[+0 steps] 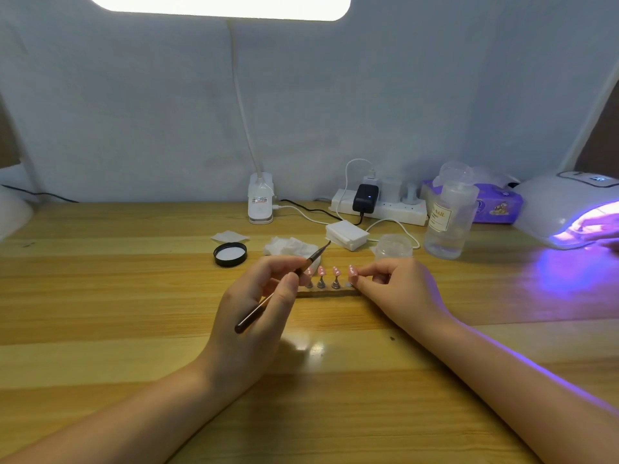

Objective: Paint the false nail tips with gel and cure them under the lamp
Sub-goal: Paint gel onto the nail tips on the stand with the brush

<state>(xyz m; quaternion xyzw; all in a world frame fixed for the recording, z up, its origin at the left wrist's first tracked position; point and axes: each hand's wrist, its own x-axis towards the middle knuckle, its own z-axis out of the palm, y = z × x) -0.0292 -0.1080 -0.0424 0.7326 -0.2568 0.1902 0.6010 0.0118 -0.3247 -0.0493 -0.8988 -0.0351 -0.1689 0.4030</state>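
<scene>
While left hand (258,296) grips brush (284,283) and right hand (392,286) pinches rightmost nail tip (351,272), could smudge wet gel or topple stand (330,289).

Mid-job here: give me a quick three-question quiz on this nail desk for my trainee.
1. True or false: the left hand holds the brush.
2. Which nail tip do the right hand fingers pinch: A leftmost, B rightmost?
3. Fill in: the curing lamp at the right glows ____.

Key: 1 true. 2 B, of the four tips on stands. 3 purple.
</scene>
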